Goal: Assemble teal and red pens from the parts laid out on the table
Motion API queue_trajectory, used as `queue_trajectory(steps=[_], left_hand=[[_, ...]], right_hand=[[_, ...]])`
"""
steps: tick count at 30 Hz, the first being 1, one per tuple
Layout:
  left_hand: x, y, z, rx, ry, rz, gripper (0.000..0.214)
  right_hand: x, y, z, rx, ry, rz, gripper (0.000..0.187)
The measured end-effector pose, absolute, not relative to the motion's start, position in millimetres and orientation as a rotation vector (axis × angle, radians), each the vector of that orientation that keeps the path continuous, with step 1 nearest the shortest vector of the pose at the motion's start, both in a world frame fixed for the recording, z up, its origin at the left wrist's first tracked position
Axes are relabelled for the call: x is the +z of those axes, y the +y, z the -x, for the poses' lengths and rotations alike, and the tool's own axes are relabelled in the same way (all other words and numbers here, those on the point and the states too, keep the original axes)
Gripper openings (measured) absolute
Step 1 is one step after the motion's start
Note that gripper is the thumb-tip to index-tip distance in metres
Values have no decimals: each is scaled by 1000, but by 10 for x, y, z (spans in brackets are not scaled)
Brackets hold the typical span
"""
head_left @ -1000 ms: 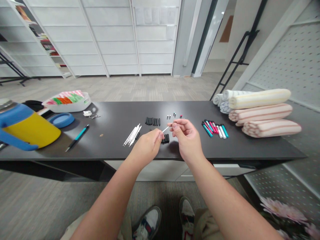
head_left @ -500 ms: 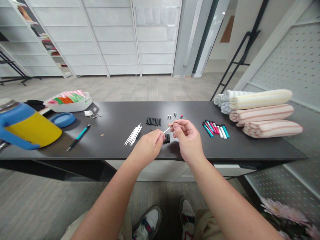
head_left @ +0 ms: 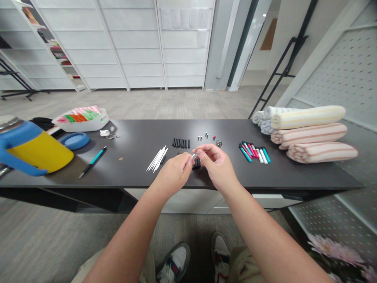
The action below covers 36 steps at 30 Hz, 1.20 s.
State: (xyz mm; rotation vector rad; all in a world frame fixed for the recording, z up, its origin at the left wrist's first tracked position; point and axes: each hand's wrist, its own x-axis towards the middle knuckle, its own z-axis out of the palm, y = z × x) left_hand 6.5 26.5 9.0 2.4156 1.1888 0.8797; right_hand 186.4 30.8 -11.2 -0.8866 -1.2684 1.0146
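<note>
My left hand [head_left: 178,168] is closed in a pinch around a thin white pen refill [head_left: 194,155], of which only a short piece shows. At the refill's far end, the fingertips of my right hand [head_left: 215,159] are closed on it; whether they also hold a small part is hidden. Below the fingers, short black pen pieces [head_left: 196,163] lie on the dark table, partly covered. More white refills [head_left: 156,159] lie in a bundle left of my left hand, beside a black piece. Beyond my right hand are tiny springs [head_left: 219,144].
A row of black tubes [head_left: 180,142] and tiny metal tips [head_left: 206,135] lie farther back. Coloured pen barrels [head_left: 253,152] and rolled towels [head_left: 312,133] are at right. At left are a teal pen [head_left: 92,161], a yellow-blue jug [head_left: 38,147], a blue lid [head_left: 75,140] and a white basket [head_left: 84,125].
My right fingertips have moved left along the refill, closer to my left hand, so less of it shows. The springs behind my right hand have come into view.
</note>
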Motion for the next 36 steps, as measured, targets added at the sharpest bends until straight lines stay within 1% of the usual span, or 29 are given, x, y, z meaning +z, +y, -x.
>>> queue_trajectory(steps=[4, 9, 14, 19, 25, 31, 36], left_hand=[[95, 268, -54, 941, 1194, -2384, 29], [101, 265, 5, 1038, 1138, -2153, 22], [73, 240, 15, 1042, 1038, -2072, 26], [84, 222, -20, 1023, 998, -2096, 21], [28, 289, -9, 1009, 945, -2049, 29], [11, 320, 4, 1014, 1041, -2058, 17], [59, 305, -7, 1062, 1101, -2146, 17]], right_hand=[[-113, 318, -1865, 1072, -1304, 916, 26], [-109, 320, -1856, 1070, -1285, 929, 34], [-86, 300, -1861, 1014, -1366, 959, 30], [-96, 298, -1865, 1000, -1352, 920, 21], [-88, 283, -1868, 1045, -1294, 883, 23], [-67, 271, -1858, 1029, -1282, 856, 27], [-71, 270, -1850, 974, -1346, 886, 26]])
